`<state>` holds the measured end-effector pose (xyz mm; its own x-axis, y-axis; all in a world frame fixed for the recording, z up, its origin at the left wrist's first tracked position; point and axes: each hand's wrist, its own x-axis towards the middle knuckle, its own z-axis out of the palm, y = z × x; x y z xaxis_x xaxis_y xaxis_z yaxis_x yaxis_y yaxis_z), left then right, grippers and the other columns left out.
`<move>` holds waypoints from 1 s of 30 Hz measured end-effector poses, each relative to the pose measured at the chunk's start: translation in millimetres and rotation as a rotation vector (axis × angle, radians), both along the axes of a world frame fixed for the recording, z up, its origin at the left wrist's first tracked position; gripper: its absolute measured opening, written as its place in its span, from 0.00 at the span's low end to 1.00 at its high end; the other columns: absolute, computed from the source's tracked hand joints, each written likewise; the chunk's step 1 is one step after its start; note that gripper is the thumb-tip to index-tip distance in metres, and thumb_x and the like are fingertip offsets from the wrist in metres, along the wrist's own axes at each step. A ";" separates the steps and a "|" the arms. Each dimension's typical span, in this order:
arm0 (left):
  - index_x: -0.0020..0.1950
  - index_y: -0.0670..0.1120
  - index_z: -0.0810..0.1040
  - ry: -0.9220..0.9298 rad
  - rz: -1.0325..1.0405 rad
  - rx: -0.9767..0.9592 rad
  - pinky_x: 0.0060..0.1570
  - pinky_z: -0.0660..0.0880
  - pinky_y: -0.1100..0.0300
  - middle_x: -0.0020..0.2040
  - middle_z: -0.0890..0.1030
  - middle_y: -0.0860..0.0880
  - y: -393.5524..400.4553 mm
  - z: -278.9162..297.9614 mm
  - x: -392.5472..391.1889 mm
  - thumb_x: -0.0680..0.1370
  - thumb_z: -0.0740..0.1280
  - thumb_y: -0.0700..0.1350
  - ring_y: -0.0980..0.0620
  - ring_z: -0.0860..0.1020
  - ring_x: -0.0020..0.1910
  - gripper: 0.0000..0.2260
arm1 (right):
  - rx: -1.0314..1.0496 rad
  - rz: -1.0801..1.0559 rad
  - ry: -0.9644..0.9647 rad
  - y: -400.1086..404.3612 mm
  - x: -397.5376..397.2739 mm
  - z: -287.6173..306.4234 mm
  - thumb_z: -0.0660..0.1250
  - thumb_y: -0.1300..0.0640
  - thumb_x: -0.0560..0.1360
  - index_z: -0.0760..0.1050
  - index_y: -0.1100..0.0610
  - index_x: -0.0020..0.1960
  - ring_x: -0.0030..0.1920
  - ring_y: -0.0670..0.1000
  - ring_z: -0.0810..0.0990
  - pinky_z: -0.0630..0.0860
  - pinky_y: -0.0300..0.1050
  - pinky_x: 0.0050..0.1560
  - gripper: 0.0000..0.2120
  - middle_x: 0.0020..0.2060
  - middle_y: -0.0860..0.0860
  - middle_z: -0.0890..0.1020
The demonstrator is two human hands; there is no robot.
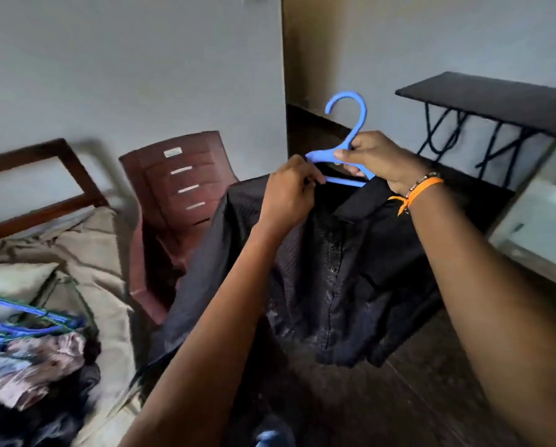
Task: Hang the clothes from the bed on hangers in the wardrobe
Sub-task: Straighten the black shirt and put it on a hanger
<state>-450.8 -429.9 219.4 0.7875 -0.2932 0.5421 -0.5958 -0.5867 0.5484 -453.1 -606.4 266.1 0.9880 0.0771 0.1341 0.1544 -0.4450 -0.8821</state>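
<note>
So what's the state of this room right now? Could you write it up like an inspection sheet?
Surface: bed with a rumpled beige sheet.
Job's things: blue hanger held up, black shirt draped from it.
Clutter: clothes pile and spare hangers on the bed.
Grippers: right hand grips the hanger; left hand pinches the shirt at the hanger's left end.
Cables: nothing seen.
Surroundings: brown plastic chair, black table, dark floor.

dim room, soft daylight frm right; motion blur thruout, wide-angle bending at edges, floor nr black.
</note>
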 end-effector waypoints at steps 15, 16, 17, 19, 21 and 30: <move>0.56 0.35 0.80 0.713 -0.693 0.074 0.28 0.67 0.75 0.36 0.78 0.48 -346.3 -24.3 3.4 0.80 0.59 0.35 0.63 0.72 0.27 0.11 | -0.627 -0.894 0.091 -312.3 -119.3 -37.7 0.67 0.53 0.74 0.72 0.57 0.36 0.40 0.55 0.74 0.66 0.46 0.39 0.11 0.35 0.54 0.76; 0.57 0.36 0.79 0.812 -0.738 0.074 0.28 0.68 0.76 0.37 0.77 0.50 -372.0 -21.6 0.1 0.81 0.58 0.36 0.62 0.72 0.29 0.12 | -0.622 -0.913 0.084 -328.2 -121.2 -36.3 0.67 0.53 0.74 0.72 0.58 0.36 0.41 0.56 0.75 0.68 0.48 0.40 0.12 0.37 0.55 0.76; 0.59 0.37 0.78 0.916 -0.772 0.064 0.29 0.69 0.75 0.38 0.78 0.51 -397.3 -19.2 -4.1 0.82 0.57 0.38 0.61 0.73 0.31 0.12 | -0.611 -0.918 0.082 -345.6 -123.0 -34.6 0.67 0.53 0.74 0.73 0.59 0.35 0.41 0.56 0.75 0.70 0.50 0.42 0.12 0.37 0.56 0.77; 0.62 0.37 0.76 1.117 -0.844 0.036 0.31 0.73 0.73 0.40 0.78 0.50 -443.9 -11.9 -13.6 0.83 0.56 0.40 0.58 0.75 0.35 0.14 | -0.609 -0.929 0.084 -379.5 -129.1 -25.8 0.68 0.53 0.74 0.74 0.61 0.35 0.39 0.54 0.76 0.71 0.51 0.44 0.14 0.33 0.55 0.78; 0.64 0.36 0.73 1.265 -0.933 0.022 0.36 0.74 0.70 0.42 0.78 0.48 -487.8 -5.2 -21.6 0.83 0.55 0.41 0.57 0.75 0.38 0.14 | -0.603 -0.947 0.105 -412.7 -135.8 -16.5 0.67 0.53 0.74 0.75 0.62 0.34 0.34 0.50 0.74 0.69 0.46 0.41 0.15 0.28 0.48 0.75; 0.71 0.36 0.65 1.737 -1.077 -0.346 0.57 0.71 0.57 0.47 0.76 0.43 -654.4 14.3 -29.1 0.83 0.57 0.39 0.50 0.76 0.45 0.18 | -0.512 -1.184 -0.025 -527.7 -172.9 -10.5 0.63 0.56 0.79 0.76 0.58 0.61 0.55 0.47 0.72 0.63 0.42 0.61 0.13 0.52 0.50 0.78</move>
<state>-479.9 -1084.3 233.7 0.0489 -0.9559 -0.2896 0.5895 -0.2064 0.7809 -625.9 -1134.1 255.6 0.4875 -0.7914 0.3688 -0.5504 -0.6065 -0.5738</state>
